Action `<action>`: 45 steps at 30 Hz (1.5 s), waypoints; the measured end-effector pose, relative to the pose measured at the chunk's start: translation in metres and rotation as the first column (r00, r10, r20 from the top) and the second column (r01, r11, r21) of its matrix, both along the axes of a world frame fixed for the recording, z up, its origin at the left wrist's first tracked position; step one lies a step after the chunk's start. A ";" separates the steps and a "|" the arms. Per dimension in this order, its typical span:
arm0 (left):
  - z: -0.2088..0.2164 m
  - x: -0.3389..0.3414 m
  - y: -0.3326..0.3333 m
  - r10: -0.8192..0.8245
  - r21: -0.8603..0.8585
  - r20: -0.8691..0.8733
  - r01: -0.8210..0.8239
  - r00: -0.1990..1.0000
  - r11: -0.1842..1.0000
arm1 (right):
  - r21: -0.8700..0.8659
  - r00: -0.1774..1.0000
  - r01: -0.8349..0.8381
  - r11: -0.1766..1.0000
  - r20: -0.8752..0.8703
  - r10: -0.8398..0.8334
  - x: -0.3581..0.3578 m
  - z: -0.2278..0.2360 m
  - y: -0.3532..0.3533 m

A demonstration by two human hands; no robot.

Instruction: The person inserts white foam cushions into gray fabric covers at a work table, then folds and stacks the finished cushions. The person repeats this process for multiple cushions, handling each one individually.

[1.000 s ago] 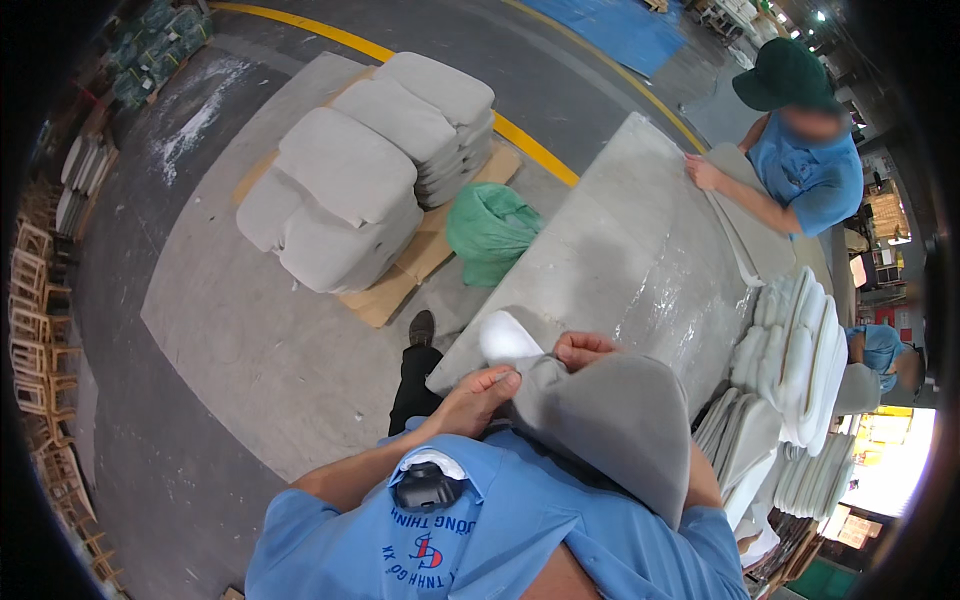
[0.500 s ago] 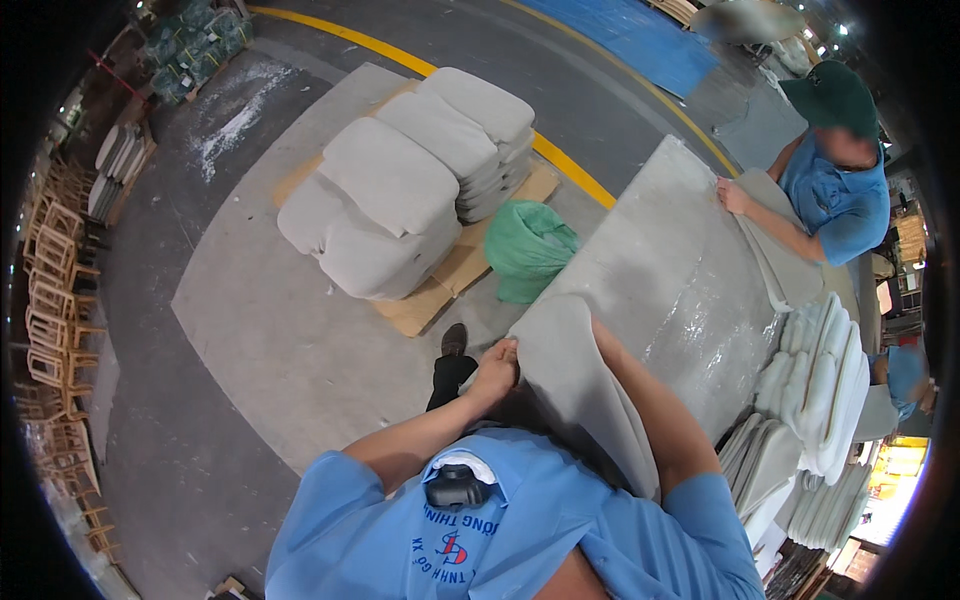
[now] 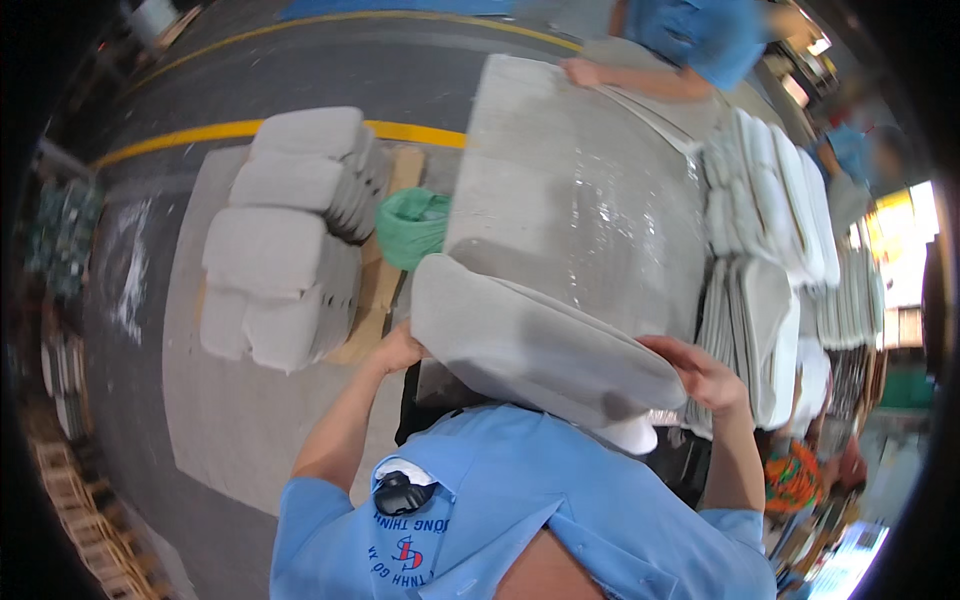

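Since the earlier frame, the grey cushion cover (image 3: pixel 535 338) has swung crosswise before the chest, near the bench (image 3: pixel 520 150), so both ends are supported. The left hand (image 3: pixel 402 347) grips its left end, fingertips hidden; the right hand (image 3: pixel 706 374) pinches its right end, above protruding white padding (image 3: pixel 632 437).

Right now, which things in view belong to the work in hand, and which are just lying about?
Work in hand:
grey cushion, left hand gripping one end, right hand against the other
white piece showing beneath
likely, stacked white pads

Seemingly just lying about:
green bundle
blue sheet
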State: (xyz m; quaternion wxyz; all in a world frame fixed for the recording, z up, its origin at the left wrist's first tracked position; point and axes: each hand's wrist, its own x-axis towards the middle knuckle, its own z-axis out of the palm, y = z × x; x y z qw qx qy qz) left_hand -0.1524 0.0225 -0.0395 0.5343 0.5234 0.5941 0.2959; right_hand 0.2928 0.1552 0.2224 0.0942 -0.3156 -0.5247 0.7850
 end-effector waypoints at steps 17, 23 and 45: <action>0.006 -0.005 0.084 -0.377 -0.060 -0.009 0.375 0.926 0.925 | 0.912 0.583 0.238 0.333 0.141 -0.800 -0.035 0.048 -0.078; 0.000 0.002 0.106 -0.461 -0.137 0.155 0.481 0.874 0.866 | 0.850 0.225 0.178 0.495 0.455 -0.862 -0.006 0.000 -0.087; 0.014 0.005 0.115 -0.564 0.106 0.199 0.555 0.801 0.825 | 0.937 -0.099 0.350 0.014 0.052 -0.994 -0.047 -0.019 -0.168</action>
